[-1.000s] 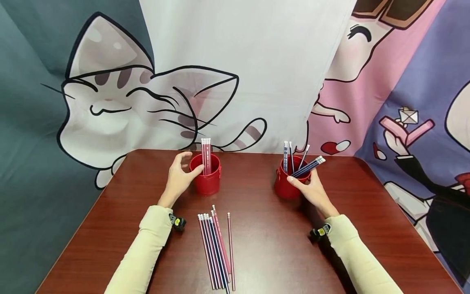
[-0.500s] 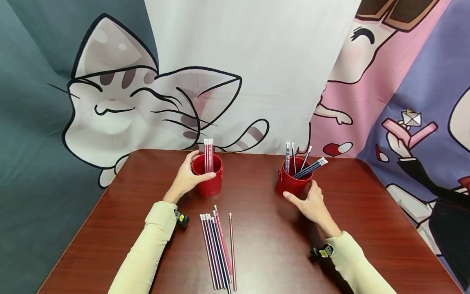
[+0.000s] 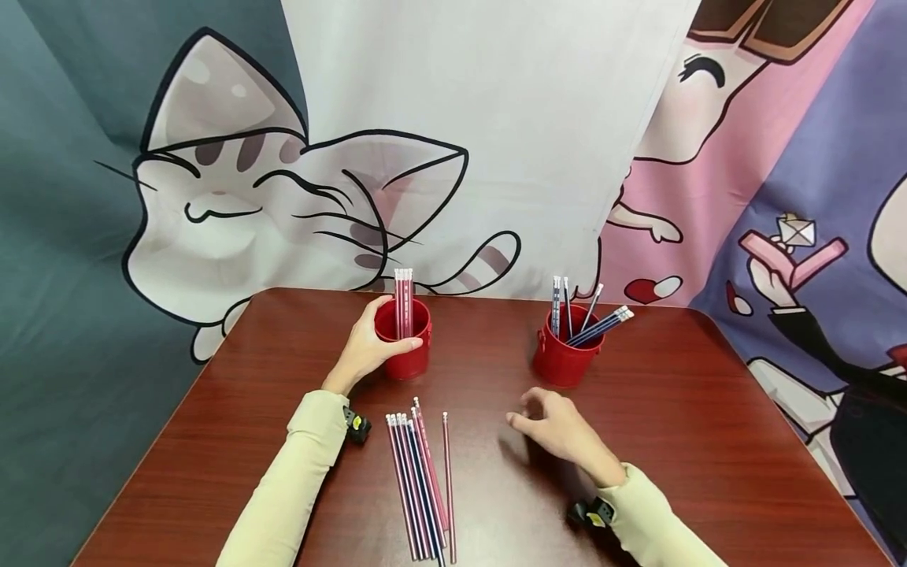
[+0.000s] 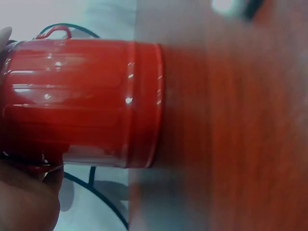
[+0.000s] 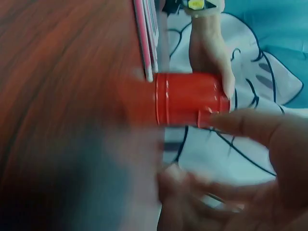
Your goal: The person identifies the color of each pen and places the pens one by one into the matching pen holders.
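My left hand [image 3: 364, 346] holds a small red bucket [image 3: 409, 364] by its upper part, thumb across the front of the rim. Several red pencils [image 3: 404, 303] stand in that bucket, white erasers up. In the left wrist view the bucket [image 4: 82, 103] fills the left side, the hand [image 4: 29, 199] at its rim. My right hand [image 3: 563, 429] is over the table in front of a second red bucket [image 3: 564, 364], its fingers loosely bent and holding nothing. Blue pencils [image 3: 602, 326] lean in this second bucket, some upright, some tilted right.
Between the forearms lies a row of pencils [image 3: 414, 488] in pink, purple and dark blue on the brown wooden table [image 3: 212, 441]. One pink pencil [image 3: 449, 488] lies slightly apart on their right. A printed cloth with a cartoon cat [image 3: 227, 220] hangs behind the table.
My right hand has let go of the blue pencils at the right bucket and moved toward me and left. My left hand has closed in around the left bucket, its thumb now across the rim.
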A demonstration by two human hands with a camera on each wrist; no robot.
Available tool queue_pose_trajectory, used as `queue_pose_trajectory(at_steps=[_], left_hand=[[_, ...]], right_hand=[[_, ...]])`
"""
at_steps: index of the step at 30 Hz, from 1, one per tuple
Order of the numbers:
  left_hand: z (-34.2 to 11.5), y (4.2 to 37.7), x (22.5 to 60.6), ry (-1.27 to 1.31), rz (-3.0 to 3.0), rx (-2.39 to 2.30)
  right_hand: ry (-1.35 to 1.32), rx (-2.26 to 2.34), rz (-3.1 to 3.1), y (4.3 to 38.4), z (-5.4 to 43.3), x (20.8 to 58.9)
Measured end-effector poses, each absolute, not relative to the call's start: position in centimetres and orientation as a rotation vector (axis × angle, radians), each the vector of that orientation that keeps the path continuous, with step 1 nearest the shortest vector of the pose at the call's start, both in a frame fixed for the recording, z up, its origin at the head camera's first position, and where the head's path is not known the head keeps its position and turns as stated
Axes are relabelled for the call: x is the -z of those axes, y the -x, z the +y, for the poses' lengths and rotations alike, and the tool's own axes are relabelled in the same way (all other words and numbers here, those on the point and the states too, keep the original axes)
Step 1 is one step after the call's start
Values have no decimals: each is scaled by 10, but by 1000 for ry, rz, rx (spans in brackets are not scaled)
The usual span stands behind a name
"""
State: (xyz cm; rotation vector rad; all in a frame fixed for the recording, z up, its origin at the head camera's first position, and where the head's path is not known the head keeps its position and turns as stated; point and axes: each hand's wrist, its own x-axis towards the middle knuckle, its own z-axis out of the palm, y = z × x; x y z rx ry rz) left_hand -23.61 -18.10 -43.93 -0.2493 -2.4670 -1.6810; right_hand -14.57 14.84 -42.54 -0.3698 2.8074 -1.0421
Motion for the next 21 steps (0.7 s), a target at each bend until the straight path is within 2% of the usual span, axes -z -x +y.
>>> queue_pose_trajectory(at_steps=[6,14,21], left_hand=[[-176,231,439,224,-2427,1747],[-169,211,423,259,-2396,1761],[-174,226,445,272,-2360,1736]], right_hand=[[683,1000,2710,139,115,434],[691,820,2776,129,74,445],[733,528,2943,125,51,446]])
